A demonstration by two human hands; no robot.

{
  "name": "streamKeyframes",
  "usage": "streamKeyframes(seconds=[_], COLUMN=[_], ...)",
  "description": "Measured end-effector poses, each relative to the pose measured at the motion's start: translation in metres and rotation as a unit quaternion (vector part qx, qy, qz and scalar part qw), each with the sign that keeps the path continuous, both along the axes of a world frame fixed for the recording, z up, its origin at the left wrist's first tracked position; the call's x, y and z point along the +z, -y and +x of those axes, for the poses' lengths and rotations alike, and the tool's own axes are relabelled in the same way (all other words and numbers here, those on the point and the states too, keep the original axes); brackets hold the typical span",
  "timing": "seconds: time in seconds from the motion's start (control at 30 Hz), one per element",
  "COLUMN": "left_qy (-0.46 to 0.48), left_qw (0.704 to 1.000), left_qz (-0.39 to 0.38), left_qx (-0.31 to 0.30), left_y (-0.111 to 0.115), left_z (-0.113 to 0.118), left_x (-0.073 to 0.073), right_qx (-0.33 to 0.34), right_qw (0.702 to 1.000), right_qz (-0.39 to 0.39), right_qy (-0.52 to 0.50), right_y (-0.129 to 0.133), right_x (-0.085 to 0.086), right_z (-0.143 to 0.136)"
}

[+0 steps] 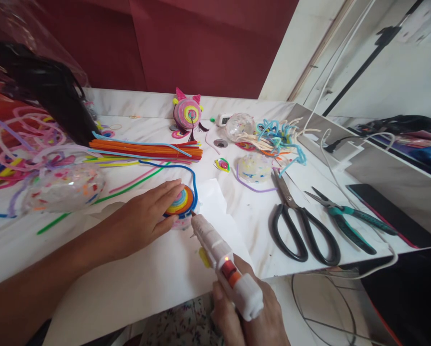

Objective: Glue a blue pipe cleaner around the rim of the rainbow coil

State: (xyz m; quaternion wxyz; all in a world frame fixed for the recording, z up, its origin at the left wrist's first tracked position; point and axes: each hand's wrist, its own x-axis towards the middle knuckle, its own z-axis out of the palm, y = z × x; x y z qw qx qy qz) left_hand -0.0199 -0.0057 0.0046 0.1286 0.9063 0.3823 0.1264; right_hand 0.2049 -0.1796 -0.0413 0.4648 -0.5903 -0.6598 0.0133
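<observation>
My right hand [251, 307] is wrapped around a white hot glue gun [218, 250] with a small light glowing on its body. The nozzle points up and left, at the edge of a coil of pipe cleaners [181, 202] with blue, yellow and orange rings. My left hand [155, 209] grips that coil from the left, fingers over the top and thumb below. A clear, speckled rounded piece [182, 223] shows under the coil. From the outer ring, a loose dark blue pipe cleaner [194, 180] curves up and away to the left.
White paper [136, 283] lies beneath my hands. Black-handled scissors [290, 211] and teal pliers [345, 216] rest at right. Behind are a bundle of orange pipe cleaners [146, 150], a pink round figure [188, 113] and speckled clear domes [253, 167]. A cable [384, 269] hangs near the table edge.
</observation>
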Motion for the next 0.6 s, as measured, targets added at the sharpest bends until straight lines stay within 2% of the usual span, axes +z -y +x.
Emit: streamKeyframes(seconds=[0.13, 0.27, 0.6], left_qy=[-0.001, 0.001, 0.003], left_qw=[1.000, 1.000, 1.000], left_qz=[-0.006, -0.002, 0.008], left_qx=[0.001, 0.001, -0.005], left_y=[-0.0002, -0.0007, -0.0001], left_z=[0.0003, -0.0001, -0.0004], left_x=[0.0003, -0.0012, -0.0010], right_qx=[0.023, 0.050, 0.054], right_qw=[1.000, 0.999, 0.999], right_qz=[0.019, 0.002, 0.004], right_qy=[-0.010, -0.008, -0.005], right_y=[-0.0044, -0.0067, -0.0056], right_x=[0.0052, 0.0082, 0.0088], right_z=[0.0002, 0.0016, 0.0036])
